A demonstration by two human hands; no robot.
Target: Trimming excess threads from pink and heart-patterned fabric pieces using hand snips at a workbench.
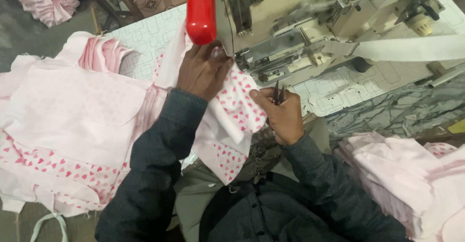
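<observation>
Head view, fabric piece: the heart-print fabric piece, white with pink hearts, lies between the two hands; its long axis runs from the sewing machine's needle area down toward the person's lap.
Head view, nearer hand: the left hand lies on the upper end of the piece, just in front of the sewing machine; the right hand touches the piece's right edge lower down.
Head view, left fingers: curled and pressing down on the cloth, the fingertips pointing to the presser-foot area; a flat press more than a pinch, as far as can be told.
Head view, right fingers: clenched around small thread snips, whose dark blades point up and away from the palm; the thumb side meets the fabric edge.
Head view, left of the fingers: a stack of pale pink garment pieces, some with the same heart print, well apart from the right hand.
Head view, right of the fingers: another pile of pink cloth, below the machine table.
Head view, above the fingers: a red cylinder hangs just over the left hand; a white tape runs out of the machine to the right.
</observation>
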